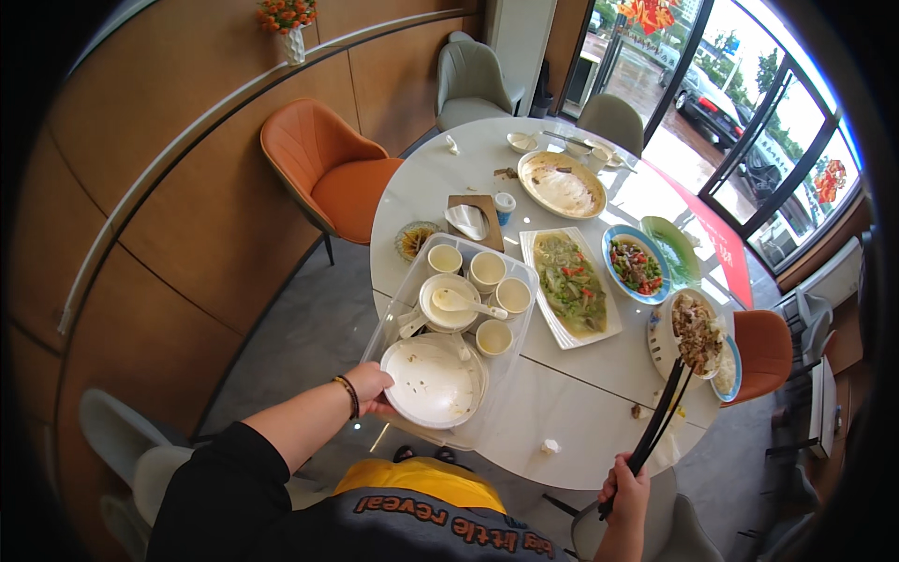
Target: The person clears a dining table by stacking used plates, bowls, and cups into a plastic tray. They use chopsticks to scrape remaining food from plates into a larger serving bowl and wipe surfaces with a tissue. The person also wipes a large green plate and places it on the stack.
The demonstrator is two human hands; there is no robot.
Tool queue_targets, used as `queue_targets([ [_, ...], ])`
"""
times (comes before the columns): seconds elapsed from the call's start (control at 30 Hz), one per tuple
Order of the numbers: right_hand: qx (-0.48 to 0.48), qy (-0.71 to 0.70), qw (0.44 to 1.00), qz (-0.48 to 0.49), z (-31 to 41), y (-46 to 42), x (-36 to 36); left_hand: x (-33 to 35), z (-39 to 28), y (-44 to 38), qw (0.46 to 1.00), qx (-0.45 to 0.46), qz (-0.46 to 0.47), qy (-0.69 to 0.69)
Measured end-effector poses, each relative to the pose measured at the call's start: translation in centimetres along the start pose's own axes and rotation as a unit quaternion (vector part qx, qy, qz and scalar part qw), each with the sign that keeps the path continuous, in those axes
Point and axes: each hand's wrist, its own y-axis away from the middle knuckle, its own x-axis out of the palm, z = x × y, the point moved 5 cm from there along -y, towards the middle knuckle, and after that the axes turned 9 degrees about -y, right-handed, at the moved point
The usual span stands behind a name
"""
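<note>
My left hand [372, 388] grips the edge of a soiled white plate [430, 383], which rests on other dishes at the near end of a clear plastic tub [523, 281]. Cups, including one cream cup [494, 338], fill the tub's far part, along with a stack of small bowls [430, 309] topped by a white spoon [463, 303]. In my right hand [625, 488] is a bundle of black chopsticks [653, 428]. Their far tips reach the dish of chopped meat and bones [697, 334] at the table's right side.
The round white table [562, 414] also carries a soup dish [572, 288], a blue-rimmed bowl [635, 263], a green plate [671, 246], a soiled oval plate [562, 184], a tissue box [495, 218] and a glass ashtray [416, 240]. An orange chair [351, 186] stands at the left.
</note>
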Motion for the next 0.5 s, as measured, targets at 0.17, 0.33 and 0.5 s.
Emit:
queue_targets([
  [0.17, -0.007, -0.016, 0.999, 0.031, 0.2, -1.3, 2.1, 0.0, 0.4, -1.9, 0.994, -0.080, 0.042, 0.063],
  [0.33, -0.019, -0.026, 0.999, 0.038, -0.5, -2.4, 6.0, -0.3, -2.0, -0.5, 0.998, -0.056, -0.007, -0.038],
  [0.5, -0.050, -0.031, 0.998, 0.009, -1.5, -2.5, 11.2, -1.1, -2.0, -1.3, 0.995, -0.001, 0.103, -0.020],
])
